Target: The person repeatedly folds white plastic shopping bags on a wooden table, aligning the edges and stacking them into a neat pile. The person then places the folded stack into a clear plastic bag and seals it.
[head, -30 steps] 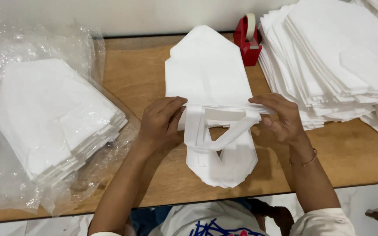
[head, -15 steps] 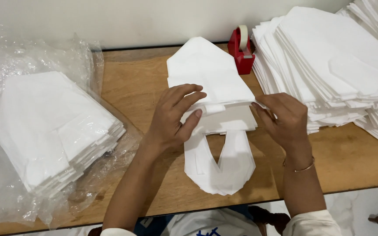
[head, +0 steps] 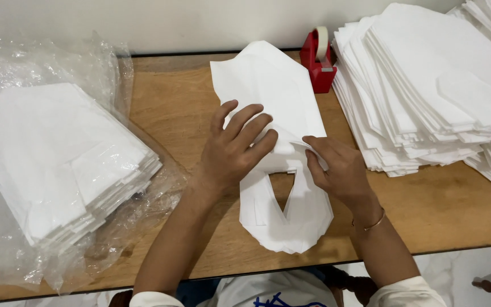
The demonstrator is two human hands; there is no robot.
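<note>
A white fabric bag [head: 268, 85] with looped handles lies flat on the wooden table [head: 171, 102] in front of me. My left hand [head: 235, 149] rests flat on its middle with the fingers spread, pressing it down. Beside it, my right hand [head: 336, 169] pinches a fold at the bag's right edge with the fingertips. The handles [head: 288, 219] point toward me, near the table's front edge.
A stack of folded white bags [head: 63, 159] sits on crinkled clear plastic [head: 41, 62] at the left. A large pile of flat white bags [head: 433, 85] fills the right side. A red tape dispenser [head: 319, 57] stands at the back by the wall.
The folded-over handle strip has been laid down and the handles now lie flat toward me. My left hand spread flat on the bag; my right hand moved left onto its edge.
</note>
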